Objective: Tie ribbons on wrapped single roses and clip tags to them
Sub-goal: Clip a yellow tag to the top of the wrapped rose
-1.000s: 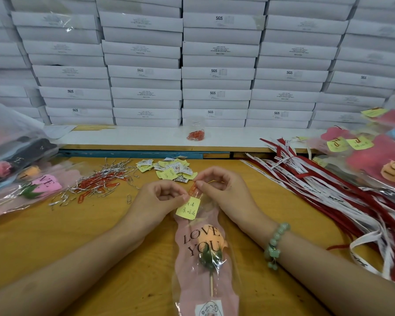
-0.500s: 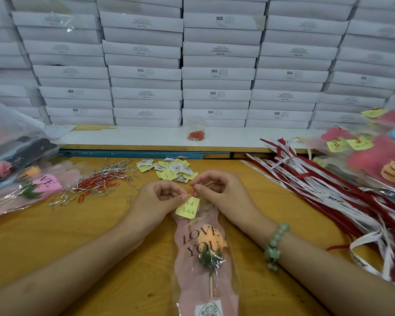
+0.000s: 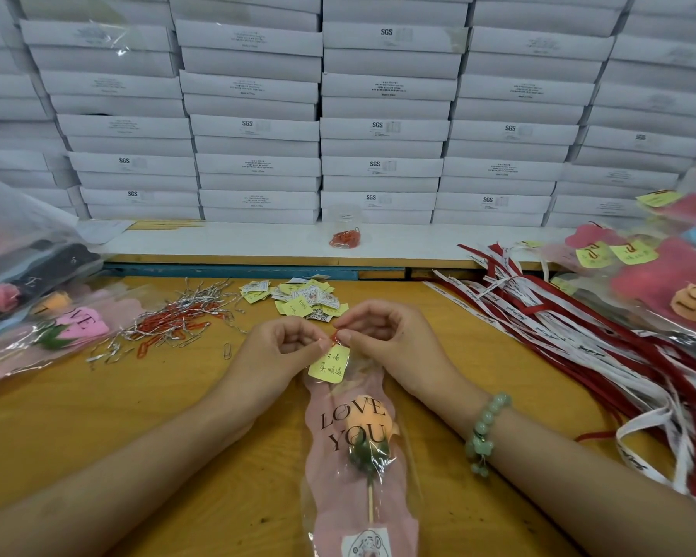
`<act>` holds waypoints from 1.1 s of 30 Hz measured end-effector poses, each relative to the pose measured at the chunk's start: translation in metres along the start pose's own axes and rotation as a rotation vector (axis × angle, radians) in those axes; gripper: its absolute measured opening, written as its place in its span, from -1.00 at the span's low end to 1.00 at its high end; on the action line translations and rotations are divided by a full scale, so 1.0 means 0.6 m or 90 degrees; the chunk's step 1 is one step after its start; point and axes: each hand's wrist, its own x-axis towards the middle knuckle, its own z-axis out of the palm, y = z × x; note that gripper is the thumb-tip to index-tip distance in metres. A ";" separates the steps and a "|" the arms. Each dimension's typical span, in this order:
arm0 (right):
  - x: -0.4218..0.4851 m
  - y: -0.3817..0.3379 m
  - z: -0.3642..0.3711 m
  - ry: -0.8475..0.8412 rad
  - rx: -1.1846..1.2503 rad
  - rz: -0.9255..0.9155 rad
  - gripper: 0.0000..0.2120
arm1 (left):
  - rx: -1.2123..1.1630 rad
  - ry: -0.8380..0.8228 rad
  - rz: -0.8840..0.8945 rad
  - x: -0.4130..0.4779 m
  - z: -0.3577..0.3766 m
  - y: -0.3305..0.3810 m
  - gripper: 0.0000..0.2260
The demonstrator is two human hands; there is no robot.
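A wrapped orange rose in a clear and pink "LOVE YOU" sleeve lies lengthwise on the wooden table in front of me. A yellow tag with handwriting sits at the sleeve's top end. My left hand pinches the tag and the sleeve's edge. My right hand pinches a red paper clip right at the top of the tag. The two hands' fingertips nearly touch.
Loose red clips and silver twist ties lie to the left, a heap of yellow tags straight ahead. Red and white ribbons spread on the right. Bagged roses lie far left and tagged ones far right. White boxes wall the back.
My right hand has slid a little left toward the tag's top with the red clip. The left hand and the rose stay in place.
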 end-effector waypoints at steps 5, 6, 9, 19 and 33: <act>0.000 -0.001 -0.002 0.004 0.003 0.000 -0.90 | -0.003 -0.007 0.002 0.000 0.000 0.000 -0.97; -0.001 -0.002 -0.002 0.003 -0.002 -0.002 -0.91 | -0.001 -0.006 0.003 0.001 0.000 0.000 -0.97; -0.001 -0.004 0.000 0.012 -0.046 -0.010 -0.91 | -0.005 -0.001 0.004 0.001 -0.001 0.000 -0.98; -0.002 -0.003 -0.002 0.093 0.004 -0.016 -0.94 | 0.018 0.010 -0.006 0.001 -0.001 -0.001 -0.99; 0.000 -0.003 -0.006 0.098 0.026 0.004 -0.87 | 0.011 0.007 -0.008 -0.001 -0.002 0.001 -0.98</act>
